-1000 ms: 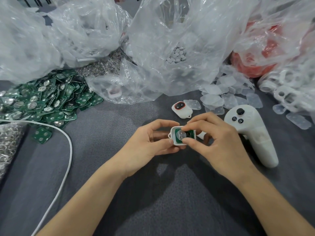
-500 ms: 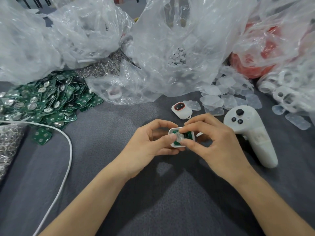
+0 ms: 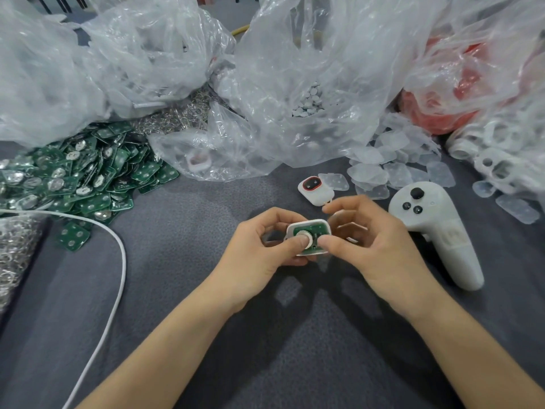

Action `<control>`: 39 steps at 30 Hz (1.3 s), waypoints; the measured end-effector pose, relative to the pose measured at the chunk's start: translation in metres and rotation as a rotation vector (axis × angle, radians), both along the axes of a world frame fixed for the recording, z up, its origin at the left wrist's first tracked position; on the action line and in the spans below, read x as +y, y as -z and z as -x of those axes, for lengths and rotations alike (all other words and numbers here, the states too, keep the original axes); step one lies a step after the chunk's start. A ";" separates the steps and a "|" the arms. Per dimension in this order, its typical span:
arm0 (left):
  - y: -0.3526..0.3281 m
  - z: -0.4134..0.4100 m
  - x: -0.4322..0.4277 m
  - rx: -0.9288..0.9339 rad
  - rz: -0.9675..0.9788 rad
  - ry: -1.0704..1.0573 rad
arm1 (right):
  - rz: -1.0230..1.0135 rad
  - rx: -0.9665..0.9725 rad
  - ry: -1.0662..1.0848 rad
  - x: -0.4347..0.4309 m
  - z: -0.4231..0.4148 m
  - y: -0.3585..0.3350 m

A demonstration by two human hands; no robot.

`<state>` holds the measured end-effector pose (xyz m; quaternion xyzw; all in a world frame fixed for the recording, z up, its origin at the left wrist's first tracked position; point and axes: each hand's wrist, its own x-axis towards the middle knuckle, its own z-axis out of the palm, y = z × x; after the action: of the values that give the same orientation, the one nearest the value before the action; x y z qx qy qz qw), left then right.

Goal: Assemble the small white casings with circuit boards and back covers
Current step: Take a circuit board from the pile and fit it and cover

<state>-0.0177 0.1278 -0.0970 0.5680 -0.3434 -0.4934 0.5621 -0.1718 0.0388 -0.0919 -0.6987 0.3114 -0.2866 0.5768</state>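
The white casing (image 3: 306,223) is gripped in the left hand (image 3: 259,249), thumb on top. It is pinched by the right hand (image 3: 374,246).

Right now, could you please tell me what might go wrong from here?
1. The left hand presses its thumb on the circuit board in the white casing; if the board sits tilted, it may jam or flex.
2. Both hands pinch the casing by its edges above the table, so it could slip.
3. Reaching for the back covers, the right hand might knock the finished casing.
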 end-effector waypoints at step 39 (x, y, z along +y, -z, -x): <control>0.004 0.004 0.003 -0.256 -0.047 0.095 | 0.006 0.233 0.128 0.011 -0.008 -0.001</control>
<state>-0.0222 0.1305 -0.1011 0.6224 -0.4271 -0.4512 0.4762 -0.1640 0.0502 -0.0907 -0.7077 0.4194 -0.2409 0.5151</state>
